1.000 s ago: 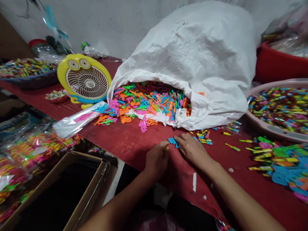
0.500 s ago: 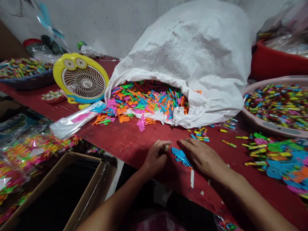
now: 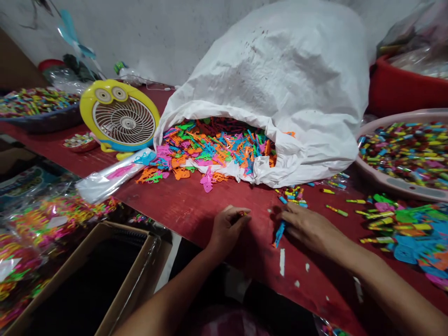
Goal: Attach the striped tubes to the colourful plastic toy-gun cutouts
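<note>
My left hand is curled almost closed just above the red tabletop, its fingertips pinched on a tiny yellow plastic stick, too small to make out in detail. My right hand lies low, its fingers stretched out and close together, with their tips at the upper end of a slim blue plastic piece on the table; I cannot tell whether they grip it or only rest on it. Parts this thin handle best with a light fingertip pinch, which leaves the neighbouring pieces undisturbed. Just ahead of my hands lies a small scatter of striped sticks. Beyond them, a white woven sack lies open, spilling a tangle of bright plastic shapes. To my right are a heap of blue and green shapes and a pink basin full of sticks. To my left stand a yellow cartoon-faced fan and an open cardboard box.
</note>
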Available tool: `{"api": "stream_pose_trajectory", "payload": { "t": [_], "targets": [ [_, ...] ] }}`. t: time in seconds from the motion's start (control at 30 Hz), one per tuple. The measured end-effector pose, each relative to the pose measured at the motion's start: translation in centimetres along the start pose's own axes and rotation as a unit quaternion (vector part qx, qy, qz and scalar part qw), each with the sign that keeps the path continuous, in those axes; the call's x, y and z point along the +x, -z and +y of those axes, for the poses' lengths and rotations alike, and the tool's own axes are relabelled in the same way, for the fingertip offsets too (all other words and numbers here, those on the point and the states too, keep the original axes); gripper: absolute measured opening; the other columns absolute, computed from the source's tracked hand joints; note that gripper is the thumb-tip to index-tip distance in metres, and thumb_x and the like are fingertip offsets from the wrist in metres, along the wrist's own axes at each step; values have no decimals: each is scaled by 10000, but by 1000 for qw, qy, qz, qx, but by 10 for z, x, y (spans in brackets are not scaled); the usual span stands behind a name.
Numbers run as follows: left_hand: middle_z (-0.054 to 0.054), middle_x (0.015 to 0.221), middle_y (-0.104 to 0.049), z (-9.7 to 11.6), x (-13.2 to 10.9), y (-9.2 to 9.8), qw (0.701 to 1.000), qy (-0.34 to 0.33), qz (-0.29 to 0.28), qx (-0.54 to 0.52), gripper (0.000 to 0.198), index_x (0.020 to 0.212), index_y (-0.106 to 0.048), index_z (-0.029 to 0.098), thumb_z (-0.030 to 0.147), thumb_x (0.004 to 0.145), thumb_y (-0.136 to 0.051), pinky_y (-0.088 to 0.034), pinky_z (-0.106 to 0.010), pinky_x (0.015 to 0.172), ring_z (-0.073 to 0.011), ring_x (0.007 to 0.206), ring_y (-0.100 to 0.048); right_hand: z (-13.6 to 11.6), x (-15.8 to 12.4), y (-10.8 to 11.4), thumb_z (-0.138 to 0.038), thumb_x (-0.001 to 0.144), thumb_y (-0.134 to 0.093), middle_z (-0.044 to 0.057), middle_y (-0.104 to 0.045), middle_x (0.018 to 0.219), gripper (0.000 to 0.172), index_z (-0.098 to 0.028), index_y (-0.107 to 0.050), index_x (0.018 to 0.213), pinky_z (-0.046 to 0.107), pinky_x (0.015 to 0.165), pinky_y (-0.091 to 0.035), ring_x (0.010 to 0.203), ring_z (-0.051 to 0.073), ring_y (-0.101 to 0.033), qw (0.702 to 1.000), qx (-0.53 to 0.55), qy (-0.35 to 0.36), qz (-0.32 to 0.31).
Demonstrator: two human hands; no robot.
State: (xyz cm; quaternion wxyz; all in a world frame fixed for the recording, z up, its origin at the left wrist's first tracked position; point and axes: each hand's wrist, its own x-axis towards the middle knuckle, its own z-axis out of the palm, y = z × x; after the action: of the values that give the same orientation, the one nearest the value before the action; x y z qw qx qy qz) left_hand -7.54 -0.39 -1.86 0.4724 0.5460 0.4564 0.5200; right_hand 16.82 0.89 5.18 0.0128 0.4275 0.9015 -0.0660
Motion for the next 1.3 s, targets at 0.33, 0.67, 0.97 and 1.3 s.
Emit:
{"api": "stream_pose_trajectory", "payload": {
  "t": [0.33,0.67,0.97,1.3],
  "targets": [
    [-9,765,-609,11,2,-48,996,21,-80,-28,169,894,-682,156,295,879,-585,-442,-233,600,-117,622,-570,9,-61,-16,-420,907,-557,21,-631,700,215,-218,-630,895,290,578,-457,600,176,-590,937,251,-210,124],
    [29,631,-570,11,-2,-83,983,46,-179,12,177,870,-636,169,296,895,-516,-420,-242,574,-118,531,-559,-54,-47,-34,-429,908,-613,1,-666,688,218,-215,-600,950,267,618,-499,608,156,-618,721,545,-301,304],
    [10,692,-527,12,0,-79,981,-36,-167,94,221,691,-500,190,269,897,-516,-365,-247,620,-140,675,-494,-62,-44,-38,-377,958,-530,-15,-612,672,195,-232,-545,828,267,622,-443,618,154,-583,841,320,-279,335],
    [-30,756,-586,11,1,-78,955,-72,-181,222,228,718,-489,208,257,935,-439,-379,-285,659,-179,732,-532,-69,-41,-41,-378,976,-471,-8,-577,646,233,-243,-513,790,280,587,-399,587,167,-550,876,231,-282,316]
  ]
}}
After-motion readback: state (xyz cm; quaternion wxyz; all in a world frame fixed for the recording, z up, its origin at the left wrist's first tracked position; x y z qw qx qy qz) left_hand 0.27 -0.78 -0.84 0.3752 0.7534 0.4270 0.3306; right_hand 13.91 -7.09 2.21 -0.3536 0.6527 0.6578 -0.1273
